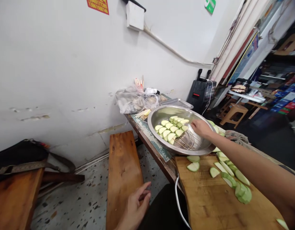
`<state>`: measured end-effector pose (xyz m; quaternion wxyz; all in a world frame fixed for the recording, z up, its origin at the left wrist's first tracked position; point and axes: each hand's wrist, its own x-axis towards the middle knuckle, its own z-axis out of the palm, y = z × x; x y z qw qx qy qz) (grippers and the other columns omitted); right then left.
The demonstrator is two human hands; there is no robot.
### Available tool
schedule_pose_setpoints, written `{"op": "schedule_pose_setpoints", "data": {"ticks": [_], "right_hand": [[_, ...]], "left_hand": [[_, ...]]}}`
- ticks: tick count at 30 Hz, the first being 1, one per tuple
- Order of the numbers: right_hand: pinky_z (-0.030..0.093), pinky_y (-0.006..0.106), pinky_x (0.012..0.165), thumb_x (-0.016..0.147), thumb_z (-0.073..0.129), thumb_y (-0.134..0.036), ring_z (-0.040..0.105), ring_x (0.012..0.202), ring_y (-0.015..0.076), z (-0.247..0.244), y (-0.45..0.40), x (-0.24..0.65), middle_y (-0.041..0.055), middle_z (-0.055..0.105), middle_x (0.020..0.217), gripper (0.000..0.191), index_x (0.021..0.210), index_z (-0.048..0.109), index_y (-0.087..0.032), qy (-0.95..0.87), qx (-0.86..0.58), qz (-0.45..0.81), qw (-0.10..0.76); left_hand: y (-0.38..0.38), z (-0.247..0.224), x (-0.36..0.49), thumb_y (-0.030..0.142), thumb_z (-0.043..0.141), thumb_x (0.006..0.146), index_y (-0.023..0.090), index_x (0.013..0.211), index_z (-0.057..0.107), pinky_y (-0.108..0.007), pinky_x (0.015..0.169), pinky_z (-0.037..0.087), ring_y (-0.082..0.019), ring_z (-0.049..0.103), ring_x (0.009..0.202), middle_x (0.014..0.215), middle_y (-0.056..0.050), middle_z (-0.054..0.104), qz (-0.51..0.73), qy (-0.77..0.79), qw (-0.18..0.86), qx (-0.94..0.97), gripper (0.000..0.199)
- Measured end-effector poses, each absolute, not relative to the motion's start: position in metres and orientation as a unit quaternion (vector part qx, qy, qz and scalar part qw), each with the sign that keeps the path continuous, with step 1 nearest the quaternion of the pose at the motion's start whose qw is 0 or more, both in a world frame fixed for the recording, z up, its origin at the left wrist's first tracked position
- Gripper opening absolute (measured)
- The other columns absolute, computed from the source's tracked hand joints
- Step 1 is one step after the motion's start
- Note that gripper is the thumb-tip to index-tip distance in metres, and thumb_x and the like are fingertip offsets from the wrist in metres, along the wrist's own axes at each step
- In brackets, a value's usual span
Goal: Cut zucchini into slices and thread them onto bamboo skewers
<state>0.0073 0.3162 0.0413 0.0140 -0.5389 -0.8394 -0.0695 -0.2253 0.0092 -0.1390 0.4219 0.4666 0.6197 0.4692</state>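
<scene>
My right hand reaches into a wide steel bowl, its fingers closed at the stick end of a skewer of pale green squash slices. The stick itself is mostly hidden by the fingers. Several more skewered slices lie in rows beside it, their thin sticks pointing toward the bowl's near right side. Low in the view, my left hand hovers by my thigh, fingers loosely bent and apart from the thumb, holding nothing. Loose half-round slices are scattered over a wooden cutting board under my right forearm.
Behind the bowl are plastic bags, a bunch of bare skewers and a metal tray. A wooden bench stands left of the table. A black speaker is against the wall; a bag rests on another bench. A cloth lies at right.
</scene>
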Motion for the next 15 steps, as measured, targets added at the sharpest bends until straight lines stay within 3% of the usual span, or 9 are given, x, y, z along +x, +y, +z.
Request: {"op": "schedule_pose_setpoints", "data": {"ticks": [5,9,12,15], "right_hand": [[0.052,0.04,0.079,0.09,0.056,-0.032,0.061,0.095,0.0198,0.037,0.324,0.005,0.0079,0.059,0.116,0.031,0.117,0.057,-0.017,-0.847,-0.529,-0.052,-0.003],[0.052,0.039,0.079,0.09,0.055,-0.032,0.061,0.094,0.019,0.061,0.307,0.015,0.0075,0.06,0.115,0.029,0.115,0.058,-0.017,-0.837,-0.543,-0.056,0.03],[0.05,0.039,0.08,0.09,0.055,-0.035,0.062,0.094,0.0197,0.091,0.277,0.059,0.0064,0.064,0.107,0.029,0.11,0.061,-0.015,-0.813,-0.573,-0.071,0.066],[0.041,0.03,0.082,0.094,0.039,-0.037,0.059,0.101,0.0203,0.113,0.23,0.138,0.006,0.067,0.103,0.043,0.109,0.066,-0.008,-0.762,-0.639,-0.081,0.07]], "left_hand": [[0.011,-0.136,-0.223,0.05,0.054,0.08,0.016,0.115,0.063,-0.031,0.087,0.052,-0.02,0.067,0.091,0.095,-0.01,0.071,0.457,0.618,0.422,0.48,0.05],[0.008,-0.116,-0.223,0.048,0.054,0.08,0.016,0.114,0.063,-0.03,0.086,0.053,-0.02,0.067,0.093,0.102,-0.011,0.07,0.454,0.617,0.399,0.504,0.048],[0.001,-0.101,-0.227,0.047,0.056,0.08,0.017,0.114,0.063,-0.031,0.087,0.053,-0.02,0.067,0.094,0.105,-0.01,0.069,0.443,0.621,0.357,0.539,0.046],[-0.004,-0.092,-0.232,0.046,0.057,0.079,0.017,0.115,0.061,-0.033,0.088,0.053,-0.02,0.067,0.094,0.103,-0.008,0.07,0.43,0.626,0.322,0.565,0.047]]}}
